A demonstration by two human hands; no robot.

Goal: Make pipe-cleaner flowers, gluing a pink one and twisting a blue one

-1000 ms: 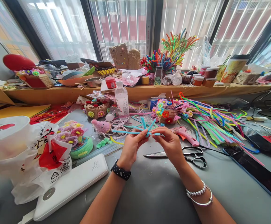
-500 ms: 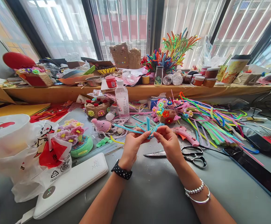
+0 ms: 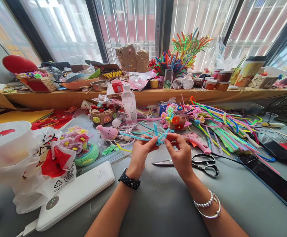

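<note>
Between my two hands is a small bunch of light-blue pipe cleaners (image 3: 155, 130), several stems sticking up and one long stem pointing left. My left hand (image 3: 142, 152) pinches the bunch from the left with thumb and fingers. On its other side my right hand (image 3: 179, 151) is closed on the blue stems too, thumb against the fingers. Just under the right hand lie black-handled scissors (image 3: 205, 164), the blade pointing left. Behind that hand rests a pink glue gun (image 3: 199, 144). My fingers partly hide where the stems meet.
A heap of coloured pipe cleaners (image 3: 227, 128) spreads over the right, beside a phone (image 3: 272, 184). A white power bank (image 3: 76, 194) and a cup in a plastic bag (image 3: 7, 154) stand left. A bottle (image 3: 129, 107) and flower basket (image 3: 176, 121) are behind my hands.
The blue stems have turned slightly, and a curled blue part now shows between my fingertips. My right hand and wrist have shifted a little; both hands keep their hold.
</note>
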